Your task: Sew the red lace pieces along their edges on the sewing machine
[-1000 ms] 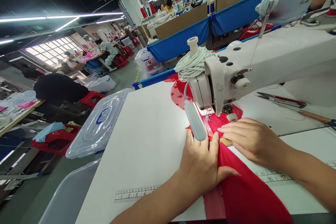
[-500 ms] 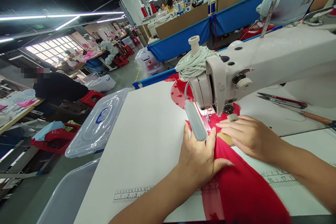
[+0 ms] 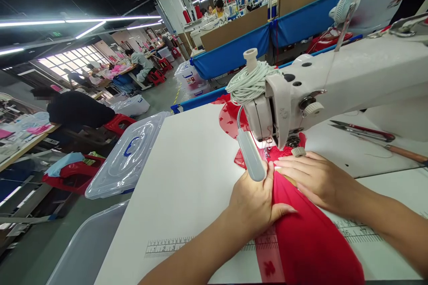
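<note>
A person's two bare hands steady a soft red cloth, opaque with sheer, flower-patterned parts [image 3: 310,236], at a white metal sewing machine [image 3: 361,71]. The left hand [image 3: 252,198] has its thumb spread from its fingers over the cloth; its other fingertips are hidden behind a slim grey lamp [image 3: 252,156]. The right hand [image 3: 321,178] lies with fingers together by the small metal presser foot [image 3: 266,153]; whether its thumb pinches cloth cannot be told. The work seems midway: some cloth lies beyond the fingertips, past the foot (any stitching is too small to see), while a long stretch remains on the fingers' near side.
</note>
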Demonstrator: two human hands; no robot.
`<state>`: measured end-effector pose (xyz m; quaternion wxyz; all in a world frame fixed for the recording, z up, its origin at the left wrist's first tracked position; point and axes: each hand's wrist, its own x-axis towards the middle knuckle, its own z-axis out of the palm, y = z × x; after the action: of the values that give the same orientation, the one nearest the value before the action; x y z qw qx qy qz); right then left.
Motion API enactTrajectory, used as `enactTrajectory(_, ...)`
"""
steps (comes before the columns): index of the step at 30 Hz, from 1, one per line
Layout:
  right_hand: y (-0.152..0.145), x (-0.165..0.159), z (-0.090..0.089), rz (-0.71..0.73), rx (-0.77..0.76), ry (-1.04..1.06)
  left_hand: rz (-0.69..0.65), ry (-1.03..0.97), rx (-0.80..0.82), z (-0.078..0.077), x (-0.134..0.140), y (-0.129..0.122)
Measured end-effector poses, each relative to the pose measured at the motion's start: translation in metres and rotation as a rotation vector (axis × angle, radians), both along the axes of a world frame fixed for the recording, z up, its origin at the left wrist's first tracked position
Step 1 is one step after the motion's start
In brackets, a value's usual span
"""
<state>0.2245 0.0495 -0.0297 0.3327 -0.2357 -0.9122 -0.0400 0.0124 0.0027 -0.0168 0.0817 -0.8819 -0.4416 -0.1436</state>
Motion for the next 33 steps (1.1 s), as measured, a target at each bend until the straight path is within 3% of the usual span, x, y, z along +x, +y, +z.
enactTrajectory(7, 0.0, 0.001, -0.001, -0.017, -0.011, 0.008, -0.008, 0.013, 0.056, 0.009, 0.007, -0.007)
enactTrajectory(16, 0.004, 0.0, 0.007, -0.024, 0.018, -0.013, 0.003, -0.017, 0.034, 0.005, 0.004, -0.004)
enactTrajectory(23, 0.008, -0.001, 0.007, -0.056, -0.013, -0.051, 0.067, 0.068, 0.064, -0.002, 0.002, -0.003)
enactTrajectory(33, 0.009, -0.001, 0.005, -0.043, -0.066, -0.064, 0.029, 0.125, 0.024, 0.012, 0.009, -0.005)
